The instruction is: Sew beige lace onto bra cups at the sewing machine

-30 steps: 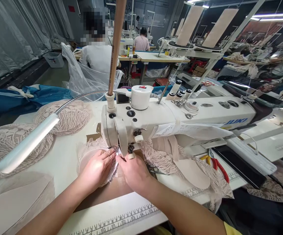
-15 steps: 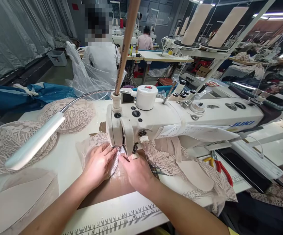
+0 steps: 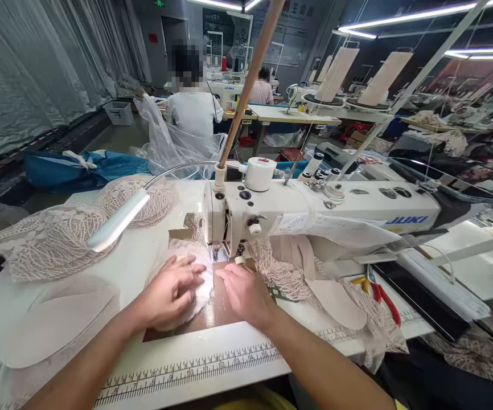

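My left hand [image 3: 173, 287] lies with spread fingers on a pale, rounded lace-covered cup piece [image 3: 202, 296], pressing it against the brown plate [image 3: 223, 304] of the sewing machine [image 3: 280, 208]. The piece's right edge is close to the presser foot [image 3: 216, 251]; whether it is under the foot I cannot tell. On the right, my right hand [image 3: 244, 293] rests on the brown plate, its fingers stretched out toward the needle area. I see no fabric in it. Part of the cup is covered by my left hand.
Lace cups [image 3: 54, 242] and a smooth cup piece [image 3: 54, 330] lie to the left under a lamp [image 3: 120, 219]. Lace strips [image 3: 272, 273] and red-handled scissors [image 3: 385, 302] lie at right. A printed ruler [image 3: 187, 370] runs along the front edge. A person [image 3: 193, 111] sits ahead.
My left hand has drawn back from the needle and now lies flatter on the cup piece, which shows more of its round surface. My right hand stays near the foot. The view has tilted upward.
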